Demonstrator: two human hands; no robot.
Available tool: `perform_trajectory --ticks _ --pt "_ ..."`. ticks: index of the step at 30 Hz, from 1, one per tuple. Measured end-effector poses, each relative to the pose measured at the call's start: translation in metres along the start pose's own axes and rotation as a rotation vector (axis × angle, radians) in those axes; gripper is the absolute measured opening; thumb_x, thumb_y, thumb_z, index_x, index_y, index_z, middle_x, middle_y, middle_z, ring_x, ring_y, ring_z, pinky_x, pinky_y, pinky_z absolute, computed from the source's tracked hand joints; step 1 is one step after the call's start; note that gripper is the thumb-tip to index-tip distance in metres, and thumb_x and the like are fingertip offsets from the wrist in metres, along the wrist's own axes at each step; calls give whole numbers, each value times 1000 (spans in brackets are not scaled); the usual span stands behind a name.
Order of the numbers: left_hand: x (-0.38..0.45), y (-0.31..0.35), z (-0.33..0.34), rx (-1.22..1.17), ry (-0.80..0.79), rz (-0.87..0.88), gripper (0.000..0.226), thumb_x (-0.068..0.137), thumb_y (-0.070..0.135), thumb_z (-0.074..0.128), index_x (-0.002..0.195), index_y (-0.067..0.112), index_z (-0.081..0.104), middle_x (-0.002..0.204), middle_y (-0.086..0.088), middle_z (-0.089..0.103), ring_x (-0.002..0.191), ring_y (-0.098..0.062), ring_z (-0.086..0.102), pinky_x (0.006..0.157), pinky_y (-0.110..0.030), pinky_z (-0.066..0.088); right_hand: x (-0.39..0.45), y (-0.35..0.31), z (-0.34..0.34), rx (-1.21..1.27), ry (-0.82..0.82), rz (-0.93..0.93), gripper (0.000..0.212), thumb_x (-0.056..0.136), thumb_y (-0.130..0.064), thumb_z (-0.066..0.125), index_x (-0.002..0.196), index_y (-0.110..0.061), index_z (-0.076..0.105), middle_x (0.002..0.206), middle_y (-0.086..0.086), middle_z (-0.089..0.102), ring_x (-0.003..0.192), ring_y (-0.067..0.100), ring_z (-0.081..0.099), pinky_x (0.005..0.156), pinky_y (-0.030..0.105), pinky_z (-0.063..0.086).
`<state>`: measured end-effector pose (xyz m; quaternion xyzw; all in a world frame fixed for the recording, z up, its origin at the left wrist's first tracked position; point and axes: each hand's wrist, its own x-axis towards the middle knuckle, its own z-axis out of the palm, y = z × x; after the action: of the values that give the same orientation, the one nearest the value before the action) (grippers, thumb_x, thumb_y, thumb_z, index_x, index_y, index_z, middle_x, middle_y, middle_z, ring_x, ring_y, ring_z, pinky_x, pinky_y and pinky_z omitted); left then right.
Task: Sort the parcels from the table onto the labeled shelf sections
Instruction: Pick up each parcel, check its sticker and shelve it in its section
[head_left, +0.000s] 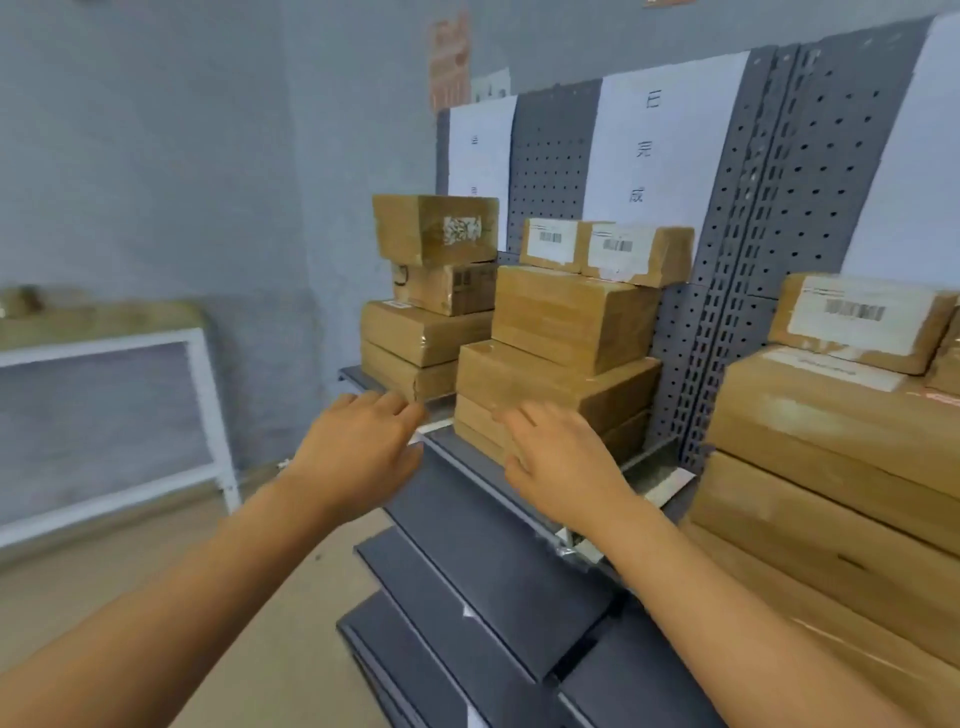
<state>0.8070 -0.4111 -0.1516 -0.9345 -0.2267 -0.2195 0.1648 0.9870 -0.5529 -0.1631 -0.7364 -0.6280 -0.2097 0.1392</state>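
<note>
Grey wall fills the background, and against it stands a dark grey pegboard shelf (737, 270) with white paper labels (649, 150) on its back panel. Everything below is told relative to this shelf. On its upper board, at the far end, one stack of brown parcels (431, 312) reaches near the board's outer edge. Just beside it, under the label with three characters, a second stack of parcels (561, 358) stands, its lowest boxes close to the front lip. Past the upright post, a third pile of parcels (831, 441) fills the nearer section. Below the front lip, the lower boards (483, 561) step outward and lie bare.

Both hands hold nothing, fingers relaxed and spread. The left hand (363, 447) hovers before the lip, near the first stack. The right hand (561, 462) is in front of the second stack's bottom boxes; whether it touches them I cannot tell.
</note>
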Motion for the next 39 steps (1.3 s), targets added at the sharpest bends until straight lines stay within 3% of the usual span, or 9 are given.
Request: perform_trajectory --ticks 4,9,16,23,30,39 --pt "-45 -61 -7 65 -91 -117 35 97 40 47 125 20 57 111 -3 64 104 -28 61 86 -37 45 34 -64 26 99 -18 -75 38 96 -22 50 133 -15 52 120 6 58 111 28 52 90 40 44" --pt "-79 -137 -14 84 -49 -233 40 99 40 46 134 23 54 115 -1 64 105 -25 60 89 -36 44 94 -137 39 131 6 -179 43 94 -18 50 137 -14 51 126 7 59 117 28 50 97 42 41" --pt "-99 -250 -4 111 23 -279 40 99 39 45 134 22 54 110 -1 63 101 -25 59 85 -34 43 191 -223 76 124 72 -237 41 96 -17 48 137 -15 52 121 5 59 113 27 51 91 37 40" --pt "-140 -372 20 129 -19 -382 38 99 38 45 131 21 55 113 -2 63 103 -26 59 86 -35 46 272 -320 135 176 6 -290 40 94 -21 52 133 -14 55 118 7 60 113 30 54 95 42 42" --pt "-155 -480 50 155 -40 -470 37 97 38 48 130 21 57 107 -2 64 99 -27 60 84 -37 46 363 -387 181 241 -58 -354 44 95 -24 51 139 -18 50 128 2 57 123 26 49 102 37 37" --pt "-102 -616 110 247 -82 -515 39 99 39 44 134 22 52 115 0 63 103 -23 60 88 -34 43 516 -418 268 284 -49 -412 47 96 -23 48 142 -21 47 131 -2 56 122 23 48 102 34 37"
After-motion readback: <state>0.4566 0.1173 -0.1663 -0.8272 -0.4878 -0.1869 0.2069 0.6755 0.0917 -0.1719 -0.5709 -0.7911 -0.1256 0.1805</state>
